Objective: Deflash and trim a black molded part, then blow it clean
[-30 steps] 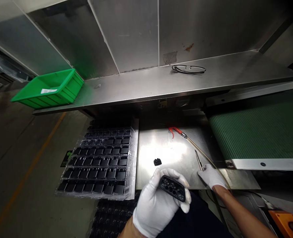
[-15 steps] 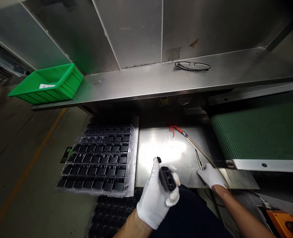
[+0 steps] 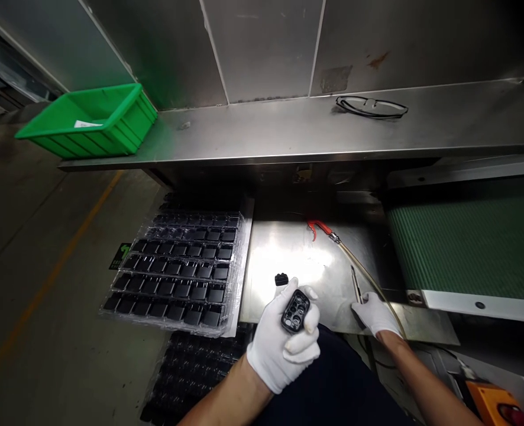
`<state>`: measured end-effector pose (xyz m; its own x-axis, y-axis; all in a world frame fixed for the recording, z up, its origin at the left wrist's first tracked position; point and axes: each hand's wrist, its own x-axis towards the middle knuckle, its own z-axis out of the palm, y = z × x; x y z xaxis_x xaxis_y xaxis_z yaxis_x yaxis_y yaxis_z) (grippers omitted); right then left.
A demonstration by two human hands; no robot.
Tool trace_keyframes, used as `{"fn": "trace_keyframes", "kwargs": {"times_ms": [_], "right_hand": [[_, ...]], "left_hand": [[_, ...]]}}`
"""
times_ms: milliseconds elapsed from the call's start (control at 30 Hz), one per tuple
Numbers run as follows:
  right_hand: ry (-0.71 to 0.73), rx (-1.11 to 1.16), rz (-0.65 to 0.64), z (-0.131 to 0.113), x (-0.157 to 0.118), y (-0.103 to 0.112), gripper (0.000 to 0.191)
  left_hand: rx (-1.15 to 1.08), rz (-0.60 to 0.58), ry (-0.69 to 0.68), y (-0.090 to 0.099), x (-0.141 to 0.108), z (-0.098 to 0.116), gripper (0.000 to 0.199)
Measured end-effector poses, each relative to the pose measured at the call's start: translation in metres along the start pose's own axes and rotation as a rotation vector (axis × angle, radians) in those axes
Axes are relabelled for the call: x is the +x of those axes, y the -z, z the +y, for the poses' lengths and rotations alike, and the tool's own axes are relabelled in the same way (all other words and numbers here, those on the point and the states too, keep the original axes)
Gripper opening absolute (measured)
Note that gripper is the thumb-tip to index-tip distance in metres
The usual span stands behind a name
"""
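Note:
In my white-gloved left hand [image 3: 284, 343] I grip a small black plastic housing [image 3: 296, 311], its face of round recesses turned up towards me. Just beyond those fingers a small black part [image 3: 281, 279] lies on the metal table. My right hand [image 3: 377, 313], gloved too, rests near the table's front edge. Its thumb and fingers close on a slim pen-like tool [image 3: 356, 285] with a dark tip, pointing away from me. Past this tool lies an air blow gun [image 3: 322, 227] with a red handle, and its hose [image 3: 364, 271] runs back beside my right hand.
Clear plastic trays [image 3: 173, 269] of black parts are stacked at the left, with more black trays [image 3: 195, 367] lower down. A green conveyor belt [image 3: 470, 236] is on the right. Above, a steel shelf [image 3: 253, 136] carries a green bin [image 3: 97, 124] and eyeglasses [image 3: 372, 107].
My left hand has turned the housing so its recessed face shows more fully. The small black part shows more clearly beyond the fingers. My right hand has hardly moved; the view has shifted slightly.

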<state>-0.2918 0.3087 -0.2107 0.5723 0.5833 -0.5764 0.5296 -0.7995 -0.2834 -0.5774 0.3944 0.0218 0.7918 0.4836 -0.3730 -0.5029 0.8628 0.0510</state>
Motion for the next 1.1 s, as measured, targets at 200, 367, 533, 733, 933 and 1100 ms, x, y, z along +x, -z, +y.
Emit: {"fn": "trace_keyframes", "kwargs": {"times_ms": [200,367,533,733,933,1100], "right_hand": [[0.021,-0.066,-0.054,0.012,0.017,-0.013,0.025],[0.051,-0.114,-0.033,0.01,0.015,-0.006,0.032],[0.156,-0.004,0.049,-0.035,-0.035,0.022,0.051],[0.773,0.429,0.126,-0.135,-0.181,0.104,0.026],[1.1,0.34,0.097,-0.178,-0.249,0.122,0.032],[1.079,0.316,0.07,-0.185,-0.253,0.106,0.043]], "left_hand": [[-0.114,-0.034,-0.048,0.004,-0.002,-0.002,0.036],[-0.018,-0.02,-0.217,0.005,-0.002,-0.004,0.037],[0.073,0.064,-0.382,0.002,-0.004,-0.004,0.042],[0.067,0.116,-0.42,-0.001,0.0,-0.005,0.037],[0.034,0.185,-0.385,-0.002,0.002,-0.009,0.038],[0.073,0.203,-0.426,-0.001,-0.002,-0.007,0.042]]}}
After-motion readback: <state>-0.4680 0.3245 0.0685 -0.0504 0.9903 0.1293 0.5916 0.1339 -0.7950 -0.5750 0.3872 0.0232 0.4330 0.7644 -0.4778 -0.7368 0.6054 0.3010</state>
